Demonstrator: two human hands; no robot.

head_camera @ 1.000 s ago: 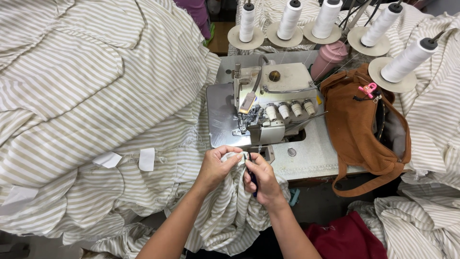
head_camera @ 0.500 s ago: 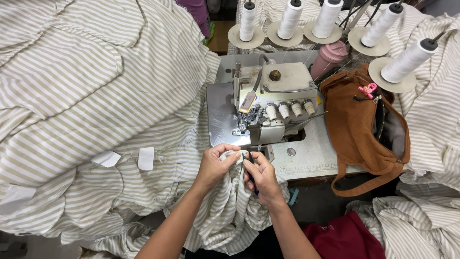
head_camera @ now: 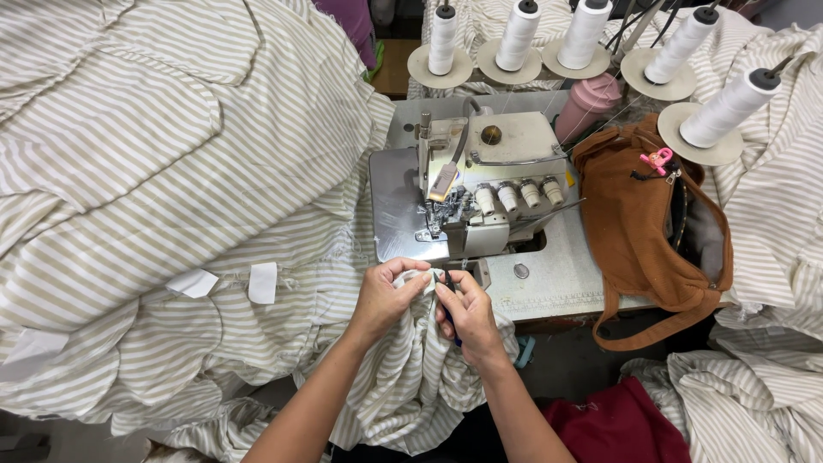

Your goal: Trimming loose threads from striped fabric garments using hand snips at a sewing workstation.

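Hands pinching striped fabric at the front edge of a serger

The left hand (head_camera: 387, 296) pinches a fold of beige-and-white striped cotton fabric (head_camera: 411, 377); the right hand (head_camera: 467, 313) is closed on a small dark-handled tool (head_camera: 449, 310), touching that fold, just before the grey metal overlock sewing machine (head_camera: 480, 184) on the table (head_camera: 557, 270).
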